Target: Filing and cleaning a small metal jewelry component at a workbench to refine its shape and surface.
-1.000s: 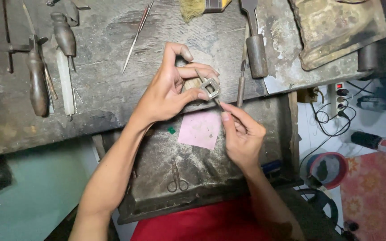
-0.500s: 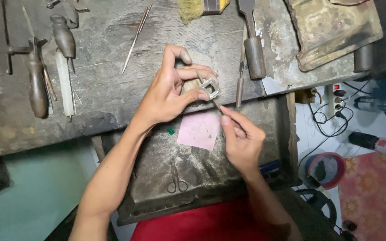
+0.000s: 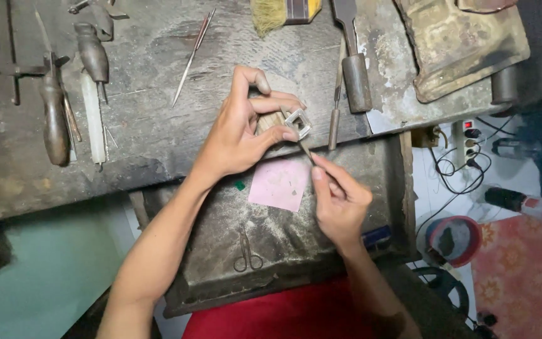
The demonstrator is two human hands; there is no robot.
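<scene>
Hands, two: left hand (image 3: 239, 135) pinches one square metal frame (image 3: 298, 123).

No screens or signs show here. At the top edge of the bench sits a brush with a yellow and dark label on its handle (image 3: 301, 9), and a small pink square paper sheet (image 3: 279, 184) lies in the tray.

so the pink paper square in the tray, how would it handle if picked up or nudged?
The pink paper square lies flat and thin on the tray, so it is probably floppy and very light. A nudge would likely slide it. Its flat edges look hard to pinch, and specks on it might spill if tilted.
</scene>
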